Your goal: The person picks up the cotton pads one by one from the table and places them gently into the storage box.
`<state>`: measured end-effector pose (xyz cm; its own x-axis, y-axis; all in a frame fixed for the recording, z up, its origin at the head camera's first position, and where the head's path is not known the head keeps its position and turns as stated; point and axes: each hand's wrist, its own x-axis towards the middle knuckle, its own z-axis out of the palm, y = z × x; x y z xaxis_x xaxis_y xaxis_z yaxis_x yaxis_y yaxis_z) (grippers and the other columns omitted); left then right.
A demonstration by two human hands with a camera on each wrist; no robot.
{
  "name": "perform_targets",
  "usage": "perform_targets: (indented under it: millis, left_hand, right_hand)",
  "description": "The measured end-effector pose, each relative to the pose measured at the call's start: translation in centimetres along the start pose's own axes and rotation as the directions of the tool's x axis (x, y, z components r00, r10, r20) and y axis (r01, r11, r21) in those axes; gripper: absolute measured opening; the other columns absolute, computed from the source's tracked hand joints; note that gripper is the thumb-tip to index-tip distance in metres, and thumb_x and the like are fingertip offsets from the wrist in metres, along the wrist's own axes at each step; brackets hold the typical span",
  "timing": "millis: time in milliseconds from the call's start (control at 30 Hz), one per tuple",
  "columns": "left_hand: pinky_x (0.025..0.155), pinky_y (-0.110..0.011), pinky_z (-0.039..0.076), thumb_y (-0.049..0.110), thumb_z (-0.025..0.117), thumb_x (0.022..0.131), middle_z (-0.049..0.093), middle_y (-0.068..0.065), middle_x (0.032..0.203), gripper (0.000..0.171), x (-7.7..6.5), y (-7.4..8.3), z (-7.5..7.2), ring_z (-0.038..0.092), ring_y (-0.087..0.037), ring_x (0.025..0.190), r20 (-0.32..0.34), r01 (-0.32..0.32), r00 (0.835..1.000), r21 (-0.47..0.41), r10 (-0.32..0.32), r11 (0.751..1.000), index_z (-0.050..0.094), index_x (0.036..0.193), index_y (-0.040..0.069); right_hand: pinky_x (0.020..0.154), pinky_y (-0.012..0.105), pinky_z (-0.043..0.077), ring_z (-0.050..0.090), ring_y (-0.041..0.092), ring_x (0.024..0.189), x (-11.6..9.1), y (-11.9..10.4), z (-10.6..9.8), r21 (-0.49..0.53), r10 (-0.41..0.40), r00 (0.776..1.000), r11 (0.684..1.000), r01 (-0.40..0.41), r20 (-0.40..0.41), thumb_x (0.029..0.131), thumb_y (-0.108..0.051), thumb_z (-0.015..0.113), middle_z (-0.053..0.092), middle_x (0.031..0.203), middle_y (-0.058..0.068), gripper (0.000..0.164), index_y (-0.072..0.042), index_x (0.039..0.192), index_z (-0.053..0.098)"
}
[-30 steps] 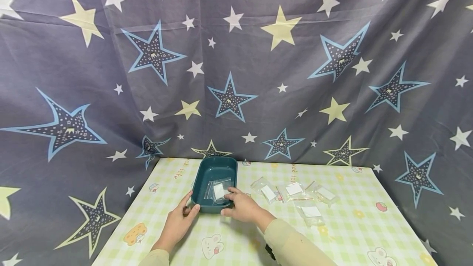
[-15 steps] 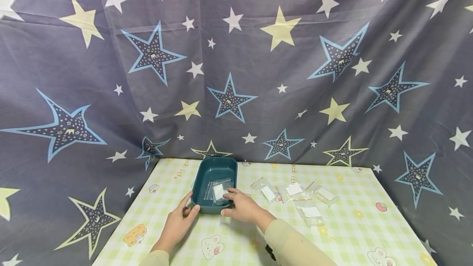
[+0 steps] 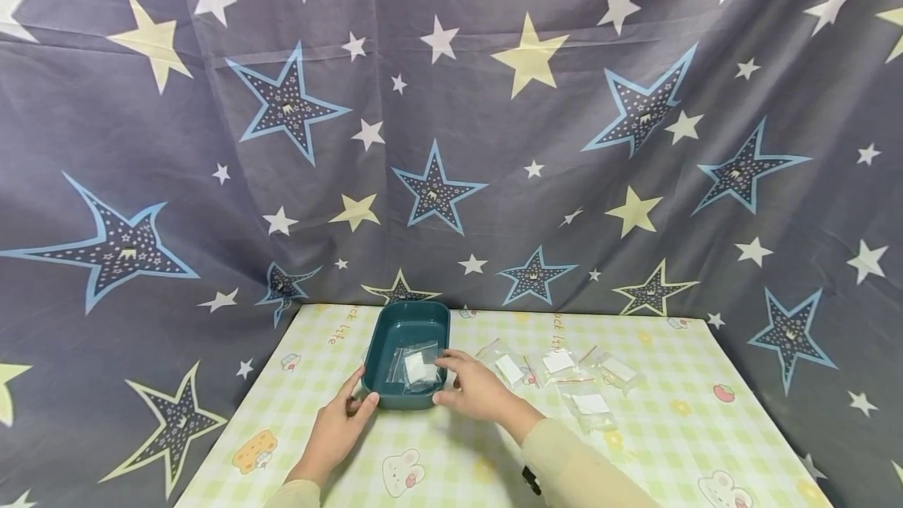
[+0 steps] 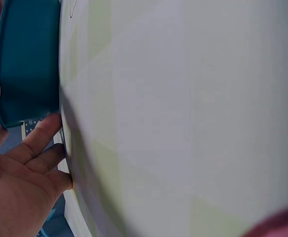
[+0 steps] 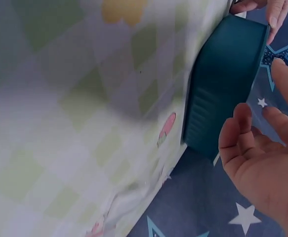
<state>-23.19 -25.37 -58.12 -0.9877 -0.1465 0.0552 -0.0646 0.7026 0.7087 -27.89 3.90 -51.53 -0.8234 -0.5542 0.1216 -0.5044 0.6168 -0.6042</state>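
A dark teal plastic box (image 3: pixel 411 331) stands on the table, with small clear zip bags (image 3: pixel 421 368) holding white pieces at its near end. My left hand (image 3: pixel 337 429) holds the box's near left corner. In the left wrist view the thumb rests on the rim, and other fingers (image 4: pixel 45 136) reach down beside the base to the tabletop. Over the box's near right edge is my right hand (image 3: pixel 480 389), its fingers bent loosely with nothing between them. The right wrist view shows this right hand (image 5: pixel 262 148) beside the box's outer side wall (image 5: pixel 223 89).
Several more zip bags with white pieces lie to the right, among them a near bag (image 3: pixel 589 404) and a far right bag (image 3: pixel 618 368). A checkered cloth (image 3: pixel 677 445) covers the table. Behind it hangs a dark curtain (image 3: pixel 466 116) with stars.
My right hand has drawn back slightly to the right, away from the bags in the box. The left hand keeps its place at the corner. The head view has shifted slightly.
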Motion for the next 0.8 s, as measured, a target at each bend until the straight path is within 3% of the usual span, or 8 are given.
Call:
perform_targets:
  millis: [200, 333, 467, 567, 800]
  left_hand:
    - [0.111, -0.066, 0.048, 0.05, 0.063, 0.107, 0.077, -0.02, 0.124, 0.072, 0.0, -0.1, 0.1, 0.071, -0.04, 0.122, -0.004, 0.004, 1.0, 0.004, -0.004, 1.0, 0.038, 0.168, 0.023]
    - [0.11, -0.066, 0.049, 0.051, 0.062, 0.107, 0.078, -0.019, 0.123, 0.072, 0.1, -0.1, 0.0, 0.072, -0.039, 0.119, -0.004, 0.0, 1.0, 0.005, 0.0, 1.0, 0.038, 0.168, 0.022]
    - [0.109, -0.065, 0.05, 0.052, 0.062, 0.107, 0.078, -0.017, 0.119, 0.072, 0.1, 0.0, 0.0, 0.073, -0.035, 0.114, -0.001, -0.006, 1.0, 0.004, 0.006, 1.0, 0.038, 0.168, 0.022]
    - [0.11, -0.066, 0.049, 0.051, 0.061, 0.107, 0.077, -0.02, 0.123, 0.072, 0.1, 0.0, 0.0, 0.072, -0.04, 0.119, 0.006, -0.004, 1.0, 0.007, 0.004, 1.0, 0.037, 0.169, 0.021]
    - [0.112, -0.067, 0.047, 0.051, 0.061, 0.108, 0.076, -0.023, 0.128, 0.072, 0.0, -0.1, 0.1, 0.068, -0.046, 0.128, 0.011, -0.002, 1.0, 0.0, 0.002, 1.0, 0.036, 0.169, 0.022]
  right_hand:
    - [0.087, 0.033, 0.057, 0.072, 0.024, 0.098, -1.1, 1.0, -1.8, 0.005, -0.014, 0.997, 1.0, 0.015, -0.069, 0.096, -0.026, 0.078, 0.05, 0.163, 0.021, 0.06, -0.005, 0.15, 0.061]
    - [0.082, 0.032, 0.056, 0.071, 0.022, 0.095, -2.1, 1.9, -3.2, -0.029, 0.0, 0.993, 1.0, -0.003, -0.121, 0.101, -0.035, 0.074, 0.054, 0.159, 0.02, 0.055, -0.008, 0.148, 0.063]
    - [0.077, 0.031, 0.052, 0.068, 0.021, 0.089, -3.3, 3.1, -4.7, -0.036, -0.001, 0.986, 0.999, -0.005, -0.164, 0.097, -0.033, 0.081, 0.055, 0.158, 0.022, 0.059, -0.006, 0.147, 0.064]
    - [0.076, 0.029, 0.051, 0.065, 0.02, 0.086, -4.3, 3.9, -5.8, -0.025, 0.002, 0.983, 1.0, -0.006, -0.185, 0.094, -0.024, 0.084, 0.055, 0.157, 0.023, 0.059, -0.003, 0.146, 0.064]
    - [0.073, 0.024, 0.049, 0.061, 0.011, 0.085, -6.0, 5.6, -7.7, 0.004, 0.054, 0.976, 0.999, -0.054, -0.212, 0.096, -0.025, 0.082, 0.053, 0.159, 0.024, 0.06, -0.002, 0.148, 0.062]
